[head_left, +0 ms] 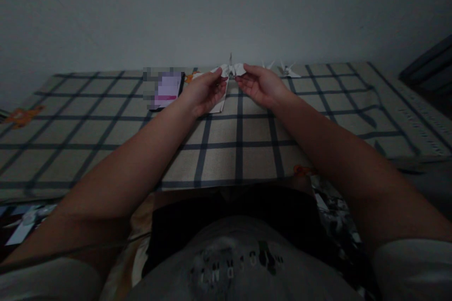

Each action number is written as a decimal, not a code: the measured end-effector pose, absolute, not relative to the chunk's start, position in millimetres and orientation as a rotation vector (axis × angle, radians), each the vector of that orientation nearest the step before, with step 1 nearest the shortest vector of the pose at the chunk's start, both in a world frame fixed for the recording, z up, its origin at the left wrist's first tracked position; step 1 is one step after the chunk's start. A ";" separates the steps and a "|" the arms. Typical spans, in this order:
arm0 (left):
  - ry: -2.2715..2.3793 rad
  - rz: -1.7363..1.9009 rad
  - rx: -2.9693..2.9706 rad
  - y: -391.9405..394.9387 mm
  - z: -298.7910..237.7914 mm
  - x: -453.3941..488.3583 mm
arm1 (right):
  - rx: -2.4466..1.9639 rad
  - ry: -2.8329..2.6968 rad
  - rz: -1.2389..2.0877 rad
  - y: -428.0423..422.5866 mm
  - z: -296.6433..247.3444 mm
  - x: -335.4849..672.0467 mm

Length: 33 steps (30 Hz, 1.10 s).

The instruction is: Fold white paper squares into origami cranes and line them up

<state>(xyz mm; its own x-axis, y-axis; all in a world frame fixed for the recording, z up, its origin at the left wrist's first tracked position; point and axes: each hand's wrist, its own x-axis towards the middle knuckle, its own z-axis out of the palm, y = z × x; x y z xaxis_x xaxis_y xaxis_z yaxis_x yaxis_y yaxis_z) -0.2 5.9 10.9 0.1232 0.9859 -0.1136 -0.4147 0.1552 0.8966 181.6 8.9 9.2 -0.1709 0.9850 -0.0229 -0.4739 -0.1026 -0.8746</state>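
Both arms reach forward over a checked cloth (106, 117). My left hand (205, 90) and my right hand (259, 84) each pinch one wing of a small white folded paper crane (231, 70), held between them just above the cloth. A point of the crane sticks straight up. A white paper sheet (221, 106) lies under my left hand, partly hidden by it.
A phone (165, 90) with a lit screen lies left of my left hand. Two more white paper cranes (287, 70) stand at the back right near the wall. An orange shape (21, 115) sits at the cloth's far left. Paper scraps (21, 228) lie at the lower left.
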 end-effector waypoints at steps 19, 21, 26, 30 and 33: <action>0.947 1.212 0.993 14.8 9.8 -11.5 | -0.894 -1.038 1.469 9.7 7.3 187.7; 0.949 1.208 0.955 13.8 11.0 -12.0 | -0.893 -1.009 1.496 10.8 7.7 188.7; 0.972 1.227 0.862 12.4 11.1 -12.1 | -0.865 -1.009 1.512 11.8 7.9 189.9; 1.048 1.176 0.935 11.5 9.3 -11.2 | -0.961 -1.006 1.419 14.0 12.3 197.0; 1.088 1.199 0.989 11.2 8.1 -11.2 | -1.068 -1.067 1.300 18.4 16.1 207.2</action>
